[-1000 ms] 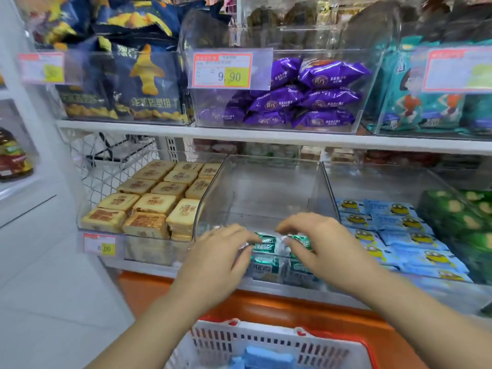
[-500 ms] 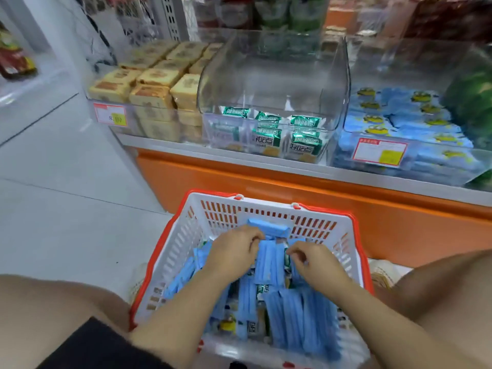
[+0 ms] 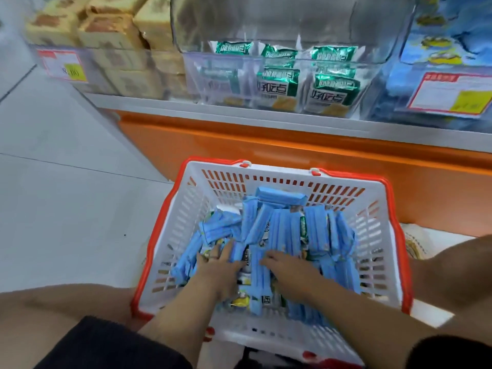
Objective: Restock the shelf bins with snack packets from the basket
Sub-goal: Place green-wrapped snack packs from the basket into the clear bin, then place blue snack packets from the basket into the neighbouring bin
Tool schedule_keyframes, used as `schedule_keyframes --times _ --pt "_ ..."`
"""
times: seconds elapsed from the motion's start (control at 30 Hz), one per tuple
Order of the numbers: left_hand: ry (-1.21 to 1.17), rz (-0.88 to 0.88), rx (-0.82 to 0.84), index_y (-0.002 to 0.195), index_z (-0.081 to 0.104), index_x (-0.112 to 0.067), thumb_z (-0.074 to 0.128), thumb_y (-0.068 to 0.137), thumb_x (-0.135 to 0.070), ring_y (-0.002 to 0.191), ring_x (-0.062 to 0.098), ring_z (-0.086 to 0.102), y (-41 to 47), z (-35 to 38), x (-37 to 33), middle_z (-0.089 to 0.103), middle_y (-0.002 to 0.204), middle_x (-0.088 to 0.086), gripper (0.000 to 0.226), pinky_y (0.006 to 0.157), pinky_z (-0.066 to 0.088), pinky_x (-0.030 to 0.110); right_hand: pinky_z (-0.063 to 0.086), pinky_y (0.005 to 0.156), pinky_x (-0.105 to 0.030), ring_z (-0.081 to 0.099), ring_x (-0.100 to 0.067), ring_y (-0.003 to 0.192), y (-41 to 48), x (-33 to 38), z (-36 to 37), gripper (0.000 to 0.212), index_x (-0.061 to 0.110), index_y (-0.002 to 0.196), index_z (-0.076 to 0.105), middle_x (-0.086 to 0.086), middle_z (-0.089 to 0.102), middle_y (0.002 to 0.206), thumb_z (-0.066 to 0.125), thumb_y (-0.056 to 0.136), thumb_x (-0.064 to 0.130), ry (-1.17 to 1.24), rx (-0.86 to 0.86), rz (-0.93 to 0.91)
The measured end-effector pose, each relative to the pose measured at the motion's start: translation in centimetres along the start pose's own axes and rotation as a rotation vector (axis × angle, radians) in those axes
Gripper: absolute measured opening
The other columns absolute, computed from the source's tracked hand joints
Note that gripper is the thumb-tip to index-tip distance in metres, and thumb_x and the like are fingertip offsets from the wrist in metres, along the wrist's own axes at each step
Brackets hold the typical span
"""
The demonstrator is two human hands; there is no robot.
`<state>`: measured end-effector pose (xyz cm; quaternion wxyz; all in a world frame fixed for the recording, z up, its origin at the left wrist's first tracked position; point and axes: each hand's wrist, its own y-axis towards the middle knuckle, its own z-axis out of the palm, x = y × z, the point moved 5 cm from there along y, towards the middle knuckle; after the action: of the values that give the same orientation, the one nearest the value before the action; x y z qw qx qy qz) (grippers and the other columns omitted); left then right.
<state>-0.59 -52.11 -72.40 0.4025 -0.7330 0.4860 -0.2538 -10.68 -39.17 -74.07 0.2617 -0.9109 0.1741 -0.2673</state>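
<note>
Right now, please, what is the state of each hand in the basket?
Left hand: open, lying spread on the flat blue plastic snack packets in the white slatted basket.
Right hand: cannot tell; it lies on those packets, thumb hidden.

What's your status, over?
Left hand and right hand in basket, fingers spread on blue packets, none lifted. Middle bin part filled, green packets. Path to bin open.
</note>
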Motion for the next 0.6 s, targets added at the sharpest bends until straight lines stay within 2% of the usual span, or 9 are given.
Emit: schedule_keyframes --times 0.07,0.13,0.23,0.33,0.4,0.5,0.6 --pt "0.018 -0.008 0.009 0.154 0.016 -0.043 0.056 0.095 -0.036 0.149 0.038 -0.020 0.4 0.6 0.1 -0.030 0.161 0.002 0.072 0.113 0.001 0.073 0.044 0.102 -0.049 0.027 -0.035 0.144 0.5 1.4 0.1 0.078 0.025 0.155 0.022 -0.005 0.007 0.165 0.054 0.091 -0.005 -0.079 0.017 -0.077" --pt "0.047 -0.010 0.011 0.154 0.014 -0.044 0.056 0.096 -0.036 0.149 0.037 -0.021 0.6 1.1 0.3 -0.032 0.160 0.002 0.073 0.113 0.002 0.073 0.048 0.088 -0.047 0.034 -0.039 0.138 1.1 2.2 0.3 0.087 0.028 0.157 0.014 -0.005 -0.001 0.166 0.055 0.089 -0.009 -0.172 0.035 -0.153" --pt "0.033 0.002 0.007 0.154 0.015 -0.045 0.057 0.096 -0.038 0.148 0.038 -0.022 0.7 1.3 0.5 -0.032 0.160 0.002 0.071 0.113 0.001 0.073 0.045 0.069 -0.042 0.049 -0.040 0.121 1.8 1.9 1.0 0.085 0.026 0.156 0.014 -0.009 -0.008 0.165 0.057 0.090 -0.005 -0.249 0.085 -0.192" --pt "0.013 0.000 0.006 0.152 0.019 -0.045 0.057 0.096 -0.038 0.148 0.038 -0.022 0.7 1.5 0.7 -0.032 0.160 0.002 0.068 0.113 0.000 0.073 0.044 0.060 -0.040 0.058 -0.037 0.094 1.6 1.8 2.2 0.069 0.018 0.151 0.025 -0.011 -0.013 0.164 0.056 0.091 0.000 -0.275 0.137 -0.216" --pt "0.017 -0.002 0.009 0.151 0.019 -0.045 0.058 0.095 -0.038 0.148 0.038 -0.021 0.8 1.6 0.7 -0.030 0.161 0.002 0.069 0.113 0.001 0.072 0.049 0.059 -0.040 0.060 -0.035 0.085 1.7 1.9 2.8 0.061 0.013 0.143 0.035 -0.010 -0.010 0.164 0.059 0.088 0.000 -0.239 0.122 -0.214" --pt "0.016 0.000 0.012 0.152 0.018 -0.045 0.060 0.094 -0.039 0.149 0.038 -0.019 0.8 1.2 0.8 -0.028 0.162 0.002 0.072 0.114 0.001 0.072 0.047 0.058 -0.037 0.061 -0.034 0.084 2.1 1.5 2.7 0.046 0.003 0.128 0.051 -0.011 0.006 0.163 0.061 0.084 -0.004 -0.180 0.101 -0.148" --pt "0.003 -0.006 0.043 0.153 0.019 -0.043 0.061 0.095 -0.038 0.150 0.039 -0.017 0.4 0.8 0.6 -0.025 0.163 0.003 0.072 0.115 0.002 0.070 0.050 0.061 -0.039 0.061 -0.035 0.090 1.8 0.8 2.7 0.048 0.002 0.134 0.051 -0.014 0.029 0.152 0.058 0.087 -0.005 -0.205 0.109 -0.105"
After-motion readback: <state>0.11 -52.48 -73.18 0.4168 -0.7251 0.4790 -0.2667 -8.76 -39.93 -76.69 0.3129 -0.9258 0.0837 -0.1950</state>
